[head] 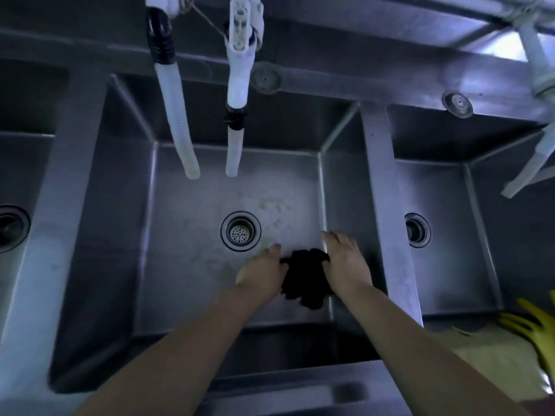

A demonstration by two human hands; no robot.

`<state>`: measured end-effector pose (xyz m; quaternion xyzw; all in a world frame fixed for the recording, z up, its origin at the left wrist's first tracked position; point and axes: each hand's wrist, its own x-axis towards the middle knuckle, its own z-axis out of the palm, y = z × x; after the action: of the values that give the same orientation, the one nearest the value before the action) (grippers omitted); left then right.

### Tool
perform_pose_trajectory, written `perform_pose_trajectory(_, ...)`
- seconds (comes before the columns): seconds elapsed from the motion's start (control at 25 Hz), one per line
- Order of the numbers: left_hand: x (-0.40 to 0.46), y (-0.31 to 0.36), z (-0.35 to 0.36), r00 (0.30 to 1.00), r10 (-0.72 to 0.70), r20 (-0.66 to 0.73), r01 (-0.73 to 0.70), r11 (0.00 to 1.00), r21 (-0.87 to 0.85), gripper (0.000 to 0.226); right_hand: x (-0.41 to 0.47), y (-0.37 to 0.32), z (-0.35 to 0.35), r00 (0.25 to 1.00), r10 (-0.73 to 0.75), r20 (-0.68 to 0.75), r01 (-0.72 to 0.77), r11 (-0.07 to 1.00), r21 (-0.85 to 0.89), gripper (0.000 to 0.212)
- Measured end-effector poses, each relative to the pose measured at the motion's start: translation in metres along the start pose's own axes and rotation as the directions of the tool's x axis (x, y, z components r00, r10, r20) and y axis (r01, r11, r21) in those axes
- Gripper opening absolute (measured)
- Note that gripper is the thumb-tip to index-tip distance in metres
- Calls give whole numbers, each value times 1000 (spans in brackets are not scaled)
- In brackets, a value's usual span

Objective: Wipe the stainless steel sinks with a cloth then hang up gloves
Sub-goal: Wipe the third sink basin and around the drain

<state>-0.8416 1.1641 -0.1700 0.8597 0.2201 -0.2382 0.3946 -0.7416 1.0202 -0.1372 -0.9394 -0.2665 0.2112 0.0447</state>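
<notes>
A crumpled black cloth (304, 277) lies on the floor of the middle stainless steel sink (186, 205), at its right side near the right wall. My left hand (262, 271) holds the cloth's left edge, fingers curled into it. My right hand (345, 259) holds the cloth's right side, with its fingers reaching toward the basin's right corner. A yellow rubber glove (537, 328) lies at the far right on the front rim of the right sink.
The round drain strainer (240, 231) sits just left of my hands, beside whitish stains on the basin floor. Two white hoses (180, 121) hang into the middle sink from above. The left sink (18, 175) and right sink (450, 211) flank it, separated by steel dividers.
</notes>
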Motion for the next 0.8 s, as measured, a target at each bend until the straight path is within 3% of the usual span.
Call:
perform_pose_trajectory(0.08, 2, -19, -10, 1000, -1, -5, 1, 998, 68, 47, 8, 0, 15, 994, 106, 23, -108, 984, 139, 49)
perform_pose_trajectory(0.12, 1, -30, -14, 1000, -3, 10, 1, 993, 118, 48, 10, 0, 27, 981, 164, 106, -181, 967, 178, 44)
perform_pose_trajectory(0.2, -4, -49, -18, 998, -25, 51, 14, 977, 211, 48, 11, 2, 57, 925, 213, 313, -265, 954, 136, 39)
perform_pose_trajectory(0.28, -6, -64, -18, 996, -64, 69, 41, 954, 297, 47, 16, 7, 83, 891, 239, 385, -297, 950, 98, 48)
perform_pose_trajectory(0.48, 9, -99, -12, 993, -112, -26, 110, 860, 499, 47, 50, 20, 140, 914, 259, 312, -288, 956, 49, 71)
perform_pose_trajectory(0.64, 38, -119, -10, 995, -91, -35, 94, 782, 616, 68, 84, 20, 166, 971, 205, 121, -204, 979, -18, 74)
perform_pose_trajectory(0.8, 74, -121, -7, 982, -187, -26, 143, 647, 749, 99, 148, 26, 160, 989, 147, -20, -148, 986, -81, 75)
